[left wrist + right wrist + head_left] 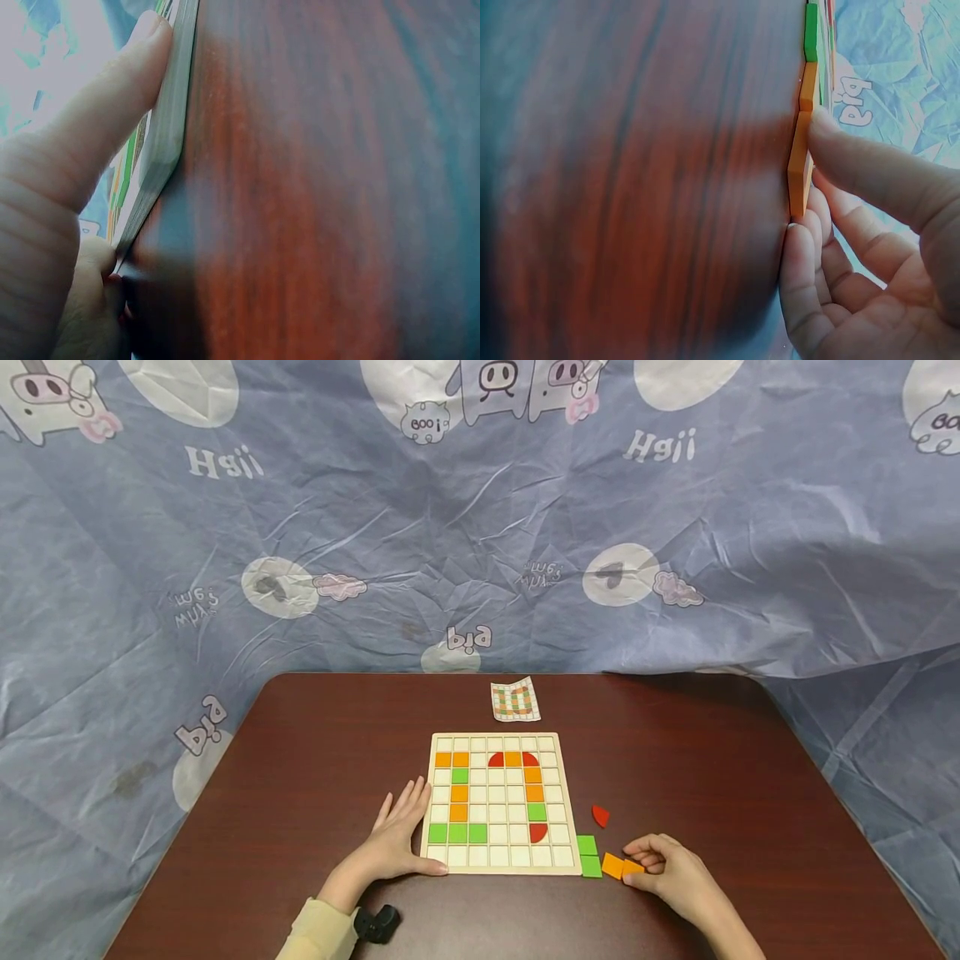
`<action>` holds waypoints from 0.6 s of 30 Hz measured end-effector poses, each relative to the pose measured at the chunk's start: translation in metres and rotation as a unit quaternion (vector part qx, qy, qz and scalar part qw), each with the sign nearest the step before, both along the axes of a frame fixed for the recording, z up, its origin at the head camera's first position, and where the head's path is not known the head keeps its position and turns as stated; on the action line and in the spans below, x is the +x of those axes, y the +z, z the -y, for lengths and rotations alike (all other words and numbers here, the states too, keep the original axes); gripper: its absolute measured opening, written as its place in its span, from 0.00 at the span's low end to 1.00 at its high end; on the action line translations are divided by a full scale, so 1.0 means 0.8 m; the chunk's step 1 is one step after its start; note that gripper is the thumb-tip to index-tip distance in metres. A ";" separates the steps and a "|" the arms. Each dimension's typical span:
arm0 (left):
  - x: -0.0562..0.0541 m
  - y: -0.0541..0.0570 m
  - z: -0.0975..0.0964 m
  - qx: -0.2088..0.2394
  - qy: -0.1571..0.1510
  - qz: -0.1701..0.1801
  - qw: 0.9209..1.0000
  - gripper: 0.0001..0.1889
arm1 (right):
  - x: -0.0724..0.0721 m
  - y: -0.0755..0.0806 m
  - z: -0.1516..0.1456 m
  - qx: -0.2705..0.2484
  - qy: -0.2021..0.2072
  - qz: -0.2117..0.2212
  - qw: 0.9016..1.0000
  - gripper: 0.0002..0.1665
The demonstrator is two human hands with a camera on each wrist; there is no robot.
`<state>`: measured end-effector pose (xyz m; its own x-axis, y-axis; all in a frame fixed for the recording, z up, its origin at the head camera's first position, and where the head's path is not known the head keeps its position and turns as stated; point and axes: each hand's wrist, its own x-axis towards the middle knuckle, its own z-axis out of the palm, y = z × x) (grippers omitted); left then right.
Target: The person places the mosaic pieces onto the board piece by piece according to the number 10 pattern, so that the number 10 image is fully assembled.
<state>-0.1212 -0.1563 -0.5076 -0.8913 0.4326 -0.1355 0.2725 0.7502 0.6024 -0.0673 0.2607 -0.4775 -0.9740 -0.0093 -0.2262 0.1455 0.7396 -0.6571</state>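
A pale wooden grid board lies flat on the table, with orange and green squares and red quarter-circle tiles in some cells. My left hand is spread at its lower left corner, thumb on the front edge and fingers along the left side. To the right of the board, my right hand has its thumb on an orange square tile, with the other fingers curled at its far edge. A second orange square touches that tile. Two green squares and a red quarter-circle tile lie close by.
Behind the board is a small creased paper printed with a coloured grid pattern. The dark wooden table ends at a hanging patterned cloth. A black strap device sits at my left wrist.
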 end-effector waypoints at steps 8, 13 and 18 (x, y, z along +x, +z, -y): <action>-0.002 0.000 0.000 -0.004 0.004 0.004 1.000 0.68 | 0.001 0.003 0.005 0.020 -0.001 -0.010 1.000 0.16; -0.002 0.000 0.000 -0.001 0.005 0.005 1.000 0.68 | 0.001 0.006 0.009 0.028 -0.008 -0.002 1.000 0.15; -0.001 -0.001 0.000 -0.005 0.000 0.004 1.000 0.68 | 0.002 0.006 0.012 0.026 -0.008 -0.006 1.000 0.15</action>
<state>-0.1222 -0.1567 -0.5083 -0.8901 0.4311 -0.1479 0.2674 0.7567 0.5966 -0.0657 0.2514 -0.4730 -0.9767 0.0173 -0.2139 0.1492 0.7708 -0.6193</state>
